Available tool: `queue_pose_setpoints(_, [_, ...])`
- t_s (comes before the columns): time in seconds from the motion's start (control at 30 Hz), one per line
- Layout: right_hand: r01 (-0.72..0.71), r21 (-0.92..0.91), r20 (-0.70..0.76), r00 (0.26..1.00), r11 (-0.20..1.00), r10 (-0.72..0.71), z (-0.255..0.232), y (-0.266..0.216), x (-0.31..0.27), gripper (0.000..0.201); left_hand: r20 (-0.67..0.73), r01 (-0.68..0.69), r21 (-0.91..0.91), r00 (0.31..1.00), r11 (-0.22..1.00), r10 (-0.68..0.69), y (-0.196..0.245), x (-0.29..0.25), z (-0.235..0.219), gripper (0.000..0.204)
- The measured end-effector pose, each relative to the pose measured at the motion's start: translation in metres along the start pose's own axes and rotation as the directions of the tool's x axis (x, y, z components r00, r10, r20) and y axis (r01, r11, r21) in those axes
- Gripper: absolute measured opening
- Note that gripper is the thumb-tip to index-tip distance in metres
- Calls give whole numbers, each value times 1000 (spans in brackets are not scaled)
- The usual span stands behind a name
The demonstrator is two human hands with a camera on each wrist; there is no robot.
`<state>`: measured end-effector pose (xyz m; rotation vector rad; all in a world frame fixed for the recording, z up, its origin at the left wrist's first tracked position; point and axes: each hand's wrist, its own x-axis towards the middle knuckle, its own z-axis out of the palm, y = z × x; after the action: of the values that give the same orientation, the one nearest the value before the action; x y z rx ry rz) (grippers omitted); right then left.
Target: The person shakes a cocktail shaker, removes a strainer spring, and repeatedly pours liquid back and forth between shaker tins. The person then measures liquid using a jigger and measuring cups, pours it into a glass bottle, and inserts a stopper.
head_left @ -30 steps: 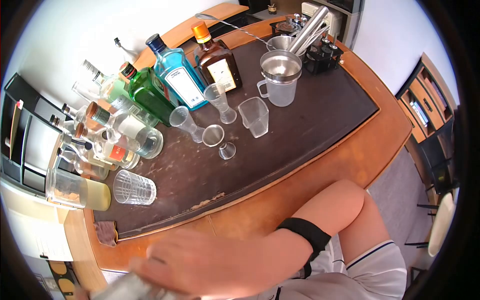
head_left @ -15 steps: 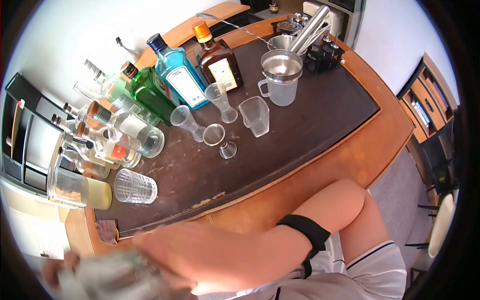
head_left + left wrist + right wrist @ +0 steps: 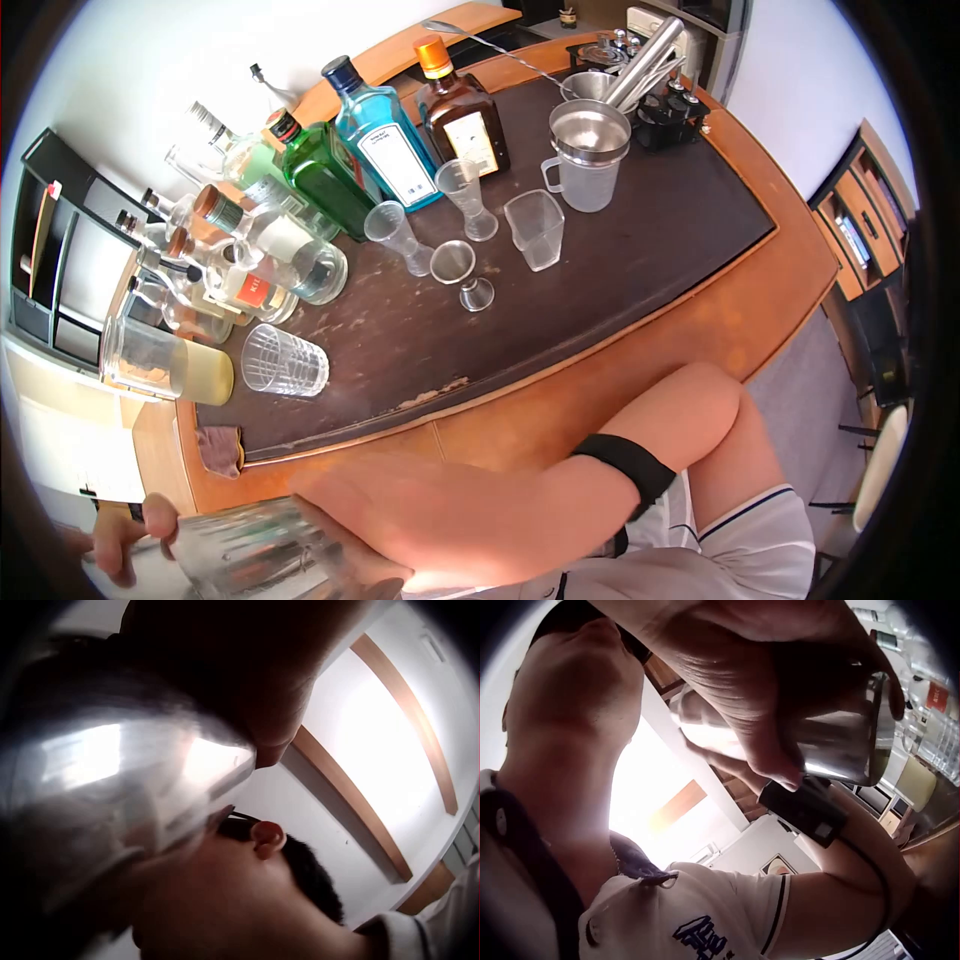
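At the left, the far end of a metal cocktail shaker (image 3: 250, 550) is gripped by the curled fingers of the left hand (image 3: 128, 532); its other end is wrapped by the right hand (image 3: 750, 682). The shaker is held tilted, off the worktop (image 3: 440, 455), near its left front corner. It should handle as stiff and sturdy, moderately weighted, slippery if wet; it is best grasped at both ends, with the parts pressed together.

Only the letters "KI" read clearly.
They stand on the red label (image 3: 252, 291) of a clear bottle (image 3: 268, 300). Print on the blue bottle's white label (image 3: 398, 164), the brown bottle's pale label (image 3: 470, 143) and the shirt's dark emblem (image 3: 699, 937) is unclear.
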<state>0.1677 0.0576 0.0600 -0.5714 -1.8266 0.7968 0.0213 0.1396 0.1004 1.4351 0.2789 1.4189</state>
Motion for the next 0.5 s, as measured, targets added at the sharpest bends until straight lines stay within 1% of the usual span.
queue_pose_setpoints(0.03, [-142,69,8,990,987,142,-4,-4,-1,42,2,-7,-1,1000,1000,7,-1,2,0,82])
queue_pose_setpoints(0.07, [-145,56,5,989,988,145,-11,-9,-3,42,5,-10,-10,1000,1000,10,-4,4,1,82])
queue_pose_setpoints(0.1, [28,-111,7,1000,993,-27,-19,-15,-5,43,5,-9,-16,1000,1000,9,-7,4,2,82])
queue_pose_setpoints(0.13, [202,-266,40,979,943,-199,-23,-18,-6,43,3,-7,-15,1000,1000,7,-8,4,2,82])
queue_pose_setpoints(0.17, [204,-261,41,979,944,-200,-26,-13,0,43,-2,-6,-8,1000,1000,6,-7,3,1,83])
queue_pose_setpoints(0.2, [-10,-51,148,989,999,18,-27,-6,7,42,-9,-4,-2,1000,1000,3,-5,0,1,83])
queue_pose_setpoints(0.23, [-252,129,291,934,959,207,-27,0,9,41,-14,0,2,1000,1000,0,-4,-1,2,83])
queue_pose_setpoints(0.27, [-249,125,282,937,960,206,-19,6,5,41,-6,-1,1,1000,1000,1,-4,0,3,83])
queue_pose_setpoints(0.3, [-72,133,145,988,988,52,-8,11,-2,60,3,-1,0,1000,1000,1,-5,3,4,83])
queue_pose_setpoints(0.33, [103,113,11,994,988,-104,-3,15,-7,78,8,-1,-7,1000,1000,1,-8,5,4,83])
queue_pose_setpoints(0.37, [97,109,9,995,989,-98,-6,9,-6,78,7,3,-10,1000,1000,-3,-10,5,5,83])
queue_pose_setpoints(0.43, [167,-121,-2,986,979,-168,-12,-8,-1,43,0,4,-2,1000,1000,-4,-11,5,3,83])
queue_pose_setpoints(0.47, [127,40,-12,992,991,-127,-10,-3,1,39,-11,8,7,1000,1000,-8,-9,2,3,83])
queue_pose_setpoints(0.5, [127,51,-8,992,991,-127,-11,-3,2,39,-22,11,18,1000,1000,-11,-6,0,3,83])
